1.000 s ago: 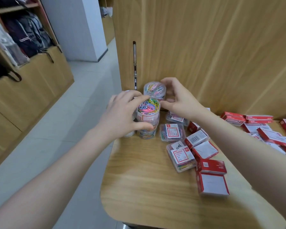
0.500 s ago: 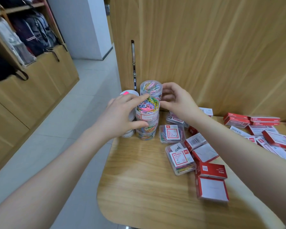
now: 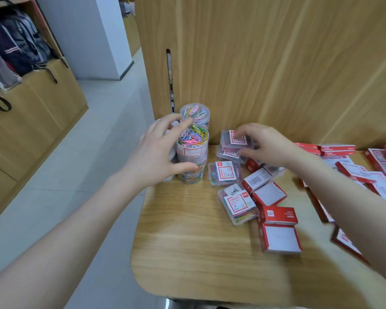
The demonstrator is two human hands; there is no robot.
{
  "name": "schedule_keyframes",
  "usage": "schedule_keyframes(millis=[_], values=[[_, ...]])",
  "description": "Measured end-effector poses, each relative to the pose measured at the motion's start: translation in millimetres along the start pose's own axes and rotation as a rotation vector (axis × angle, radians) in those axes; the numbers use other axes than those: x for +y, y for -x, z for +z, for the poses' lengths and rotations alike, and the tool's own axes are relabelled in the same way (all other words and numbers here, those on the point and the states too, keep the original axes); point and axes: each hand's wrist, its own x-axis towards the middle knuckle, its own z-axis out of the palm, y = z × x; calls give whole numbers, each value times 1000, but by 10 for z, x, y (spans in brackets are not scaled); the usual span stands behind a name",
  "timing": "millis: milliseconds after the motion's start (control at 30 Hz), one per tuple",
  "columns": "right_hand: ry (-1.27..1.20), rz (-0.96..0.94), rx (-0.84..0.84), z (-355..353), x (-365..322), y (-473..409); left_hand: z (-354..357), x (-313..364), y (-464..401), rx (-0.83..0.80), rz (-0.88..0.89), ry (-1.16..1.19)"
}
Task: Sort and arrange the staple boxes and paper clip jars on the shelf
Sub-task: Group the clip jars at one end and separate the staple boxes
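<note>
Two round clear jars of coloured paper clips stand stacked at the shelf's back left, upper jar (image 3: 193, 141) on lower jar (image 3: 192, 173). A third jar (image 3: 195, 113) rises behind them. My left hand (image 3: 158, 152) is spread around the stack, thumb touching the lower jar, fingers loose above the upper lid. My right hand (image 3: 266, 146) pinches a flat clear paper clip box (image 3: 234, 139), lifted slightly over another such box (image 3: 228, 154). Two more clear boxes (image 3: 224, 172) (image 3: 237, 205) lie in front. Red staple boxes (image 3: 279, 228) lie scattered to the right.
The wooden shelf (image 3: 198, 253) has a rounded left edge with a drop to the tiled floor (image 3: 94, 152). A wood back panel (image 3: 276, 63) with a metal lock strip (image 3: 170, 76) closes the rear. A white jar (image 3: 167, 177) is mostly hidden behind my left hand.
My right hand left the rear jar, moved right and picked up a flat clear box. My left hand's fingers loosened from the front stack.
</note>
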Motion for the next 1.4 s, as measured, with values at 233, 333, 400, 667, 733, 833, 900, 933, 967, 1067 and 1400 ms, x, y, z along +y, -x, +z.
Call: schedule_keyframes(millis=[233, 333, 400, 667, 733, 833, 900, 933, 967, 1067, 1400], values=[[308, -19, -57, 18, -87, 4, 65, 102, -12, 94, 100, -7], [340, -2, -110, -5, -58, 34, 100, 172, 44, 252, 239, -54], [306, 20, -115, 18, -40, 54, 140, 247, 128, 407, 339, -64], [139, -115, -14, 232, -36, -62, 598, 327, 496, 196, 411, -178], [64, -145, -39, 263, -30, -111, 663, 342, 514, 118, 348, -192], [-39, -162, -28, 291, -7, -140, 719, 335, 494, 68, 295, -247], [-109, -159, -2, 295, 27, -130, 735, 335, 440, 82, 268, -268], [-135, -151, 10, 290, 40, -119, 743, 340, 413, 91, 256, -280], [-155, -137, 17, 278, 48, -109, 755, 343, 389, 102, 248, -298], [-165, -132, 15, 242, 50, -72, 792, 370, 344, 134, 245, -347], [-117, -205, 64, 269, 50, -80, 913, 348, 294, 231, 232, -395]])
